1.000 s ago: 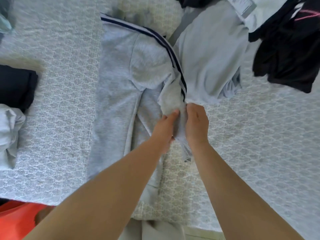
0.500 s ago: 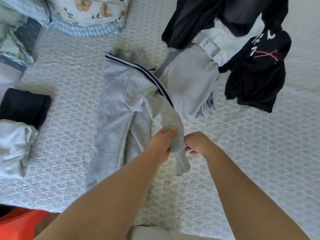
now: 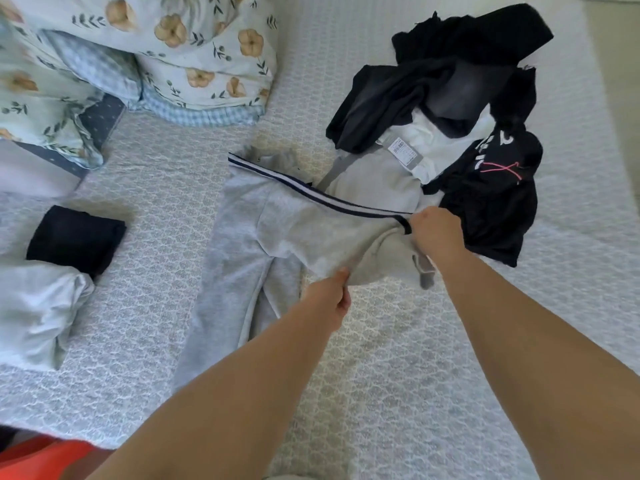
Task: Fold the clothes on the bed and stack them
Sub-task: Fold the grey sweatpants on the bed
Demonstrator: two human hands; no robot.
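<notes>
Bumpy white bed [image 3: 433,341] holds soft grey pants [image 3: 242,244] (striped waistband), gripped by left hand [image 3: 329,299] and right hand [image 3: 434,232].

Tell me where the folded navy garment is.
In the head view, the folded navy garment lies on the bed's left side, touching the pale grey garment, left of the grey sweatpants.

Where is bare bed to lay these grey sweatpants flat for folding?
Bare bedspread lies in front of the grey sweatpants, between the forearms. A bare strip runs between them and the folded dark garment. Crowded: the unfolded pile past the right hand, and the floral bedding.
</notes>
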